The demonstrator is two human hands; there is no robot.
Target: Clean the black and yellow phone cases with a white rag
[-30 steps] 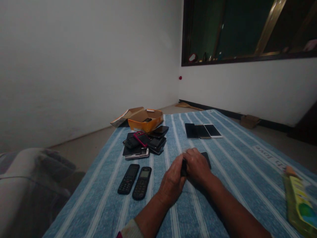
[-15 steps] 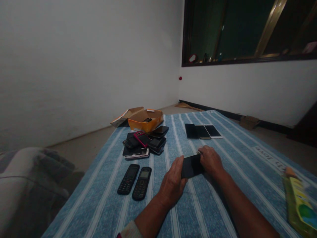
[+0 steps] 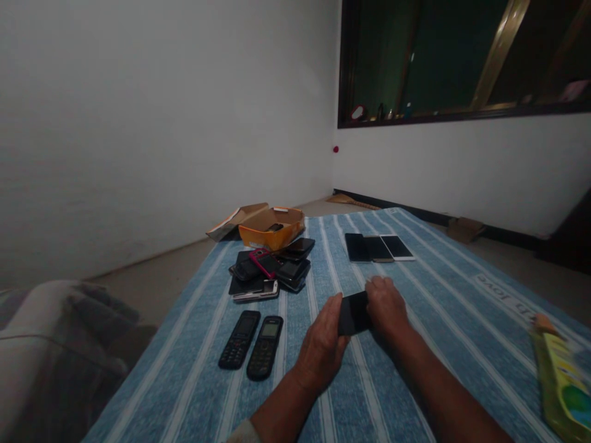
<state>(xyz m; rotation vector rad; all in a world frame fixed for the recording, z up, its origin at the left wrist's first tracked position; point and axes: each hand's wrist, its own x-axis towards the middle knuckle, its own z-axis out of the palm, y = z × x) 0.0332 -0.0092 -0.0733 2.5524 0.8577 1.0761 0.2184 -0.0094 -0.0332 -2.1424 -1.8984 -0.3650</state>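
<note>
A dark smartphone (image 3: 353, 314) is held sideways over the striped cloth, its black face toward me. My left hand (image 3: 323, 338) grips its left end, fingers behind and thumb along the lower side. Around the right end, my right hand (image 3: 386, 306) is closed, covering that part of the phone. To the left lie two black keypad phones (image 3: 240, 339), side by side. Beyond them is a loose pile of phones (image 3: 263, 271), one with a pink edge. Three flat smartphones (image 3: 378, 247) lie in a row farther back on the right.
An open orange cardboard box (image 3: 272, 237) stands behind the pile with a phone inside. A yellow-green bottle (image 3: 561, 381) lies at the right edge. Blue striped cloth (image 3: 184, 369) covers the surface; grey fabric (image 3: 60, 344) is bunched at the left.
My right hand has slid a little left along the smartphone and covers more of it. The left hand keeps its hold. The whole view has shifted slightly.
</note>
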